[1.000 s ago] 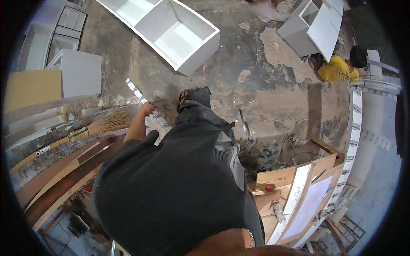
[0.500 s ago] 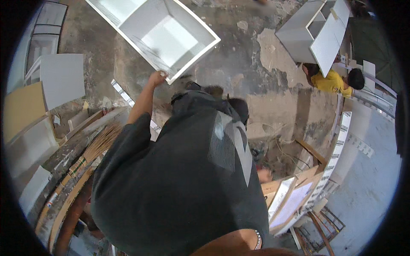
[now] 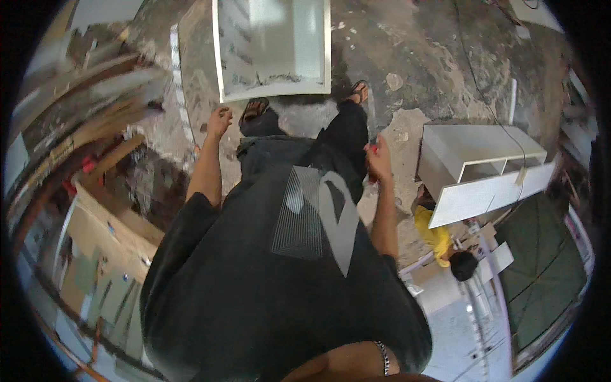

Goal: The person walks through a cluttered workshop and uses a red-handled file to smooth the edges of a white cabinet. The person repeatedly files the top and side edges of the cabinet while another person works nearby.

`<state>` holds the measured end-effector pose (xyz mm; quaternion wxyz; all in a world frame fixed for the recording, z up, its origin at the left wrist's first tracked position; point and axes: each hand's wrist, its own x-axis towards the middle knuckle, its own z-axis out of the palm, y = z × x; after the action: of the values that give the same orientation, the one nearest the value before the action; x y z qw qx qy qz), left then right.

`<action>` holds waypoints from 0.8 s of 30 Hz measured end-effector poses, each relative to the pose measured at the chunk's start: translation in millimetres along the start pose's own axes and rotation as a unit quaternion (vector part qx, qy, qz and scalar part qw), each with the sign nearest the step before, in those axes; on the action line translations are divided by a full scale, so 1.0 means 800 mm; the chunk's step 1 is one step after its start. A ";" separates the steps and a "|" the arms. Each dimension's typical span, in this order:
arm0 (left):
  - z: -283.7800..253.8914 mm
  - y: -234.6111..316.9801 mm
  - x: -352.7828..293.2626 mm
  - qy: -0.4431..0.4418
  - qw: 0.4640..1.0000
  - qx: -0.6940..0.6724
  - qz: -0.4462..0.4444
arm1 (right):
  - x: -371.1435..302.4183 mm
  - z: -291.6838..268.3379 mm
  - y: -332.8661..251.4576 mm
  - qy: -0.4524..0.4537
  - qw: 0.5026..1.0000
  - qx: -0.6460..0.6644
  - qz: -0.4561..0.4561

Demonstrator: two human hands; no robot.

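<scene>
In front of my feet lies a white open-faced cabinet (image 3: 277, 95), its inside facing up and some dark debris along its near inner wall. My left hand (image 3: 219, 121) is just off its near left corner, fingers loosely curled and apart, with nothing visible in them. Beside my right thigh, my right hand (image 3: 379, 162) is closed around a small red object (image 3: 373, 148). Most of that object is hidden by the fingers, so its kind does not show.
To the right stands another white cabinet (image 3: 445, 149) with a long white panel (image 3: 490, 194) against it. A person in a yellow shirt (image 3: 433, 232) crouches beside it. A cable (image 3: 477, 83) crosses the floor. Wooden boards (image 3: 114, 216) crowd the left; a printed strip (image 3: 179, 89) lies nearby.
My left hand has let go of the cabinet's corner. My view has turned right, bringing the cabinet straight ahead of me. My right hand has come forward into clear view with the red object.
</scene>
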<state>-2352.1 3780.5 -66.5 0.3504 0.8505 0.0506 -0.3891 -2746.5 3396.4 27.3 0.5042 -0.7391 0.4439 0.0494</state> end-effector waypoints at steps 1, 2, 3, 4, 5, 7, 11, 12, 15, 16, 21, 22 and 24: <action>-0.051 -0.074 -0.044 0.066 0.990 0.121 -0.004 | 0.033 -0.021 -0.050 -0.088 0.992 0.075 0.039; -0.068 -0.109 -0.077 0.115 0.966 0.230 -0.002 | 0.072 -0.049 -0.086 -0.161 0.975 0.130 0.078; -0.015 -0.100 -0.108 0.083 0.988 0.116 -0.055 | 0.102 -0.091 -0.085 -0.152 0.975 0.136 0.091; 0.027 -0.080 -0.145 0.053 0.993 0.008 -0.109 | 0.119 -0.128 -0.084 -0.150 0.971 0.151 0.105; 0.048 -0.062 -0.167 0.068 0.990 -0.075 -0.103 | 0.134 -0.146 -0.088 -0.166 0.962 0.179 0.121; 0.077 -0.055 -0.232 0.108 0.964 -0.226 -0.093 | 0.172 -0.172 -0.118 -0.177 0.963 0.125 0.161; 0.132 -0.038 -0.274 0.199 0.906 -0.350 -0.133 | 0.235 -0.170 -0.148 -0.201 0.953 0.053 0.218; 0.141 -0.029 -0.273 0.212 0.893 -0.361 -0.164 | 0.234 -0.160 -0.161 -0.203 0.954 0.043 0.214; 0.116 -0.020 -0.242 0.261 0.872 -0.407 -0.069 | 0.228 -0.106 -0.202 -0.222 0.956 0.045 0.185; 0.100 0.002 -0.221 0.274 0.859 -0.428 -0.056 | 0.225 -0.091 -0.210 -0.224 0.959 0.051 0.167; -0.194 0.214 -0.166 0.415 0.806 -0.328 0.266 | 0.193 -0.024 -0.255 -0.155 0.980 0.045 0.117; -0.279 0.283 -0.195 0.410 0.798 -0.354 0.264 | 0.190 -0.005 -0.244 -0.158 0.978 0.039 0.132; -0.391 0.365 -0.291 0.454 0.678 -0.321 0.480 | 0.172 0.045 -0.255 -0.192 0.973 0.064 0.115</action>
<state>-2212.8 3803.4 399.7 0.6742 0.6656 -0.0900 0.3070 -2506.4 3361.7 81.0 0.6170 -0.6261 0.4230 0.2197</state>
